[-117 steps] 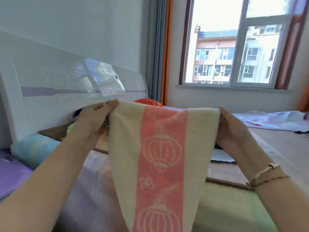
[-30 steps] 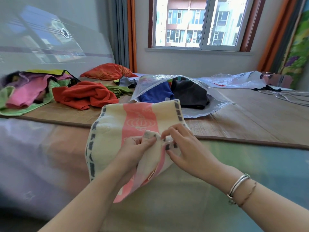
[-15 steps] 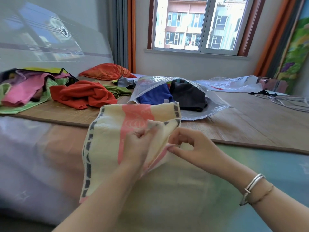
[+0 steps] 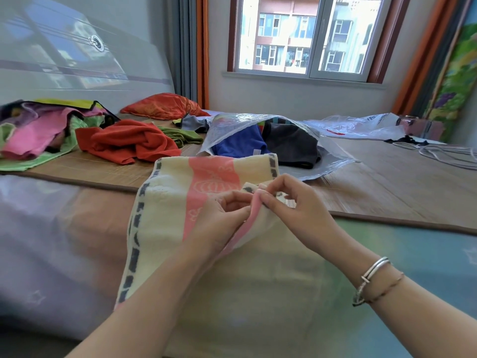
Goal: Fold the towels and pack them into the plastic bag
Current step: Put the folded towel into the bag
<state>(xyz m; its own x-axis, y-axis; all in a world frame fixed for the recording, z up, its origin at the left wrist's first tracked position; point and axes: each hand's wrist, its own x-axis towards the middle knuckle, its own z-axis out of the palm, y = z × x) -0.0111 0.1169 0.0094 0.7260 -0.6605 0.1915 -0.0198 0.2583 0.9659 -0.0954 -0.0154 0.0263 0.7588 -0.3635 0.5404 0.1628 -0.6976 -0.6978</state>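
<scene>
Presently | cream-and-pink towel point(image 4: 165, 202) draped over bed edge point(image 4: 64, 228) | left hand point(image 4: 222, 218) and right hand point(image 4: 289, 205) pinched its corners together | soft, limp, light; likely best held at hems | plastic bag point(image 4: 333, 164) lay open behind.

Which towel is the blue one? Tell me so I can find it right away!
Look at the window, then come down to the bed, where a clear plastic bag lies open in the middle. The blue towel sits inside its mouth on the left, beside a dark grey towel. It is the only bright blue cloth; the loose orange towel lies outside the bag.
</scene>
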